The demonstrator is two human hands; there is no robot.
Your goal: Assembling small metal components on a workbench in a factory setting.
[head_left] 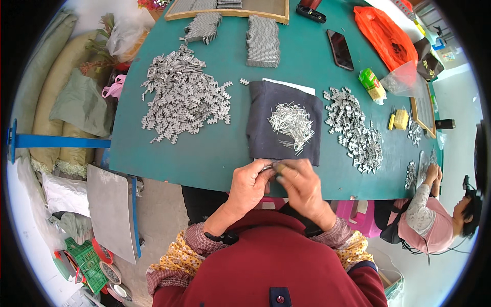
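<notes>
Our left hand (245, 185) pinches a small metal piece (267, 167), lying roughly crosswise, by the dark cloth's (260, 117) near edge; our right hand (302, 185) meets it, grip unclear. Pins (292, 123) top the cloth; grey piles (181, 102) flank it.

- smooth green tabletop (204, 158), the landmark for the rest
- black rectangular smartphone (340, 49), lying on the tabletop's far right part
- crumpled orange-red plastic bag (376, 30), at the tabletop's far right edge
- green-and-yellow soft packet (372, 86), on the tabletop's right part
- small yellow block (401, 119), toward the tabletop's right end
- straight blue bar (61, 141), reaching to the tabletop's left edge
- long beige bulging sacks (48, 94), left of the tabletop
- green plastic lattice crate (88, 263), low, left of the tabletop
- bright pink plastic stool (364, 220), by the tabletop's near edge, rightward
- co-worker in pink with white lacy sleeves (427, 225), at the tabletop's right end
</notes>
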